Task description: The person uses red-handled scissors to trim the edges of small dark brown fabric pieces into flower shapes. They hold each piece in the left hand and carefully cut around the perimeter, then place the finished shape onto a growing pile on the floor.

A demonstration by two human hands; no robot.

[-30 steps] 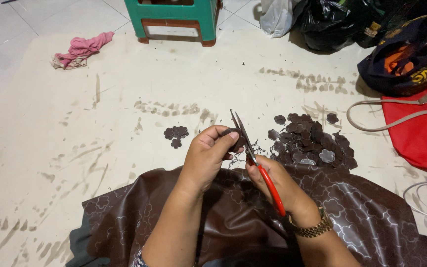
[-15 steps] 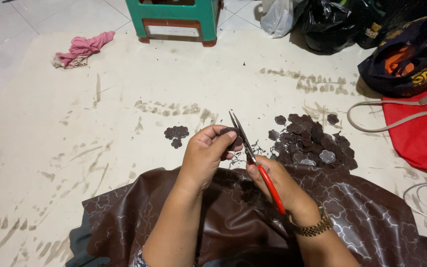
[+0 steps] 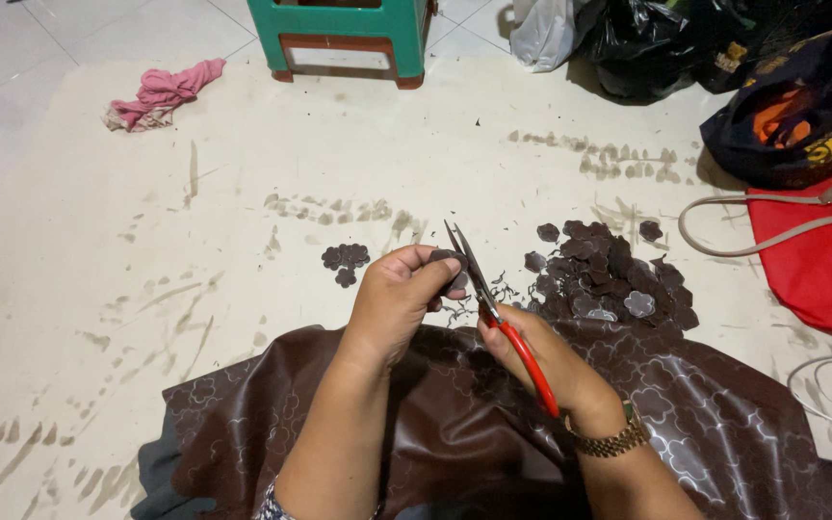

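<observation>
My left hand pinches a small dark brown cut piece of patterned material between thumb and fingers. Red-handled scissors sit in my right hand, their blades slightly apart and angled up against the piece. A gold wristwatch is on my right wrist. Beneath both forearms lies a large dark brown sheet printed with a pale flower pattern. Just beyond my right hand lies a pile of cut flower-shaped pieces. A smaller cluster of pieces lies left of the scissors' tips.
A cream floor mat with dark scuff marks covers the floor. A green stool stands at the far edge, a pink rag to its left. Black bags and a red bag with beige straps sit at the right.
The hands, the scissors and the small piece stay in almost the same place. The scissors' blades have shifted slightly against the piece.
</observation>
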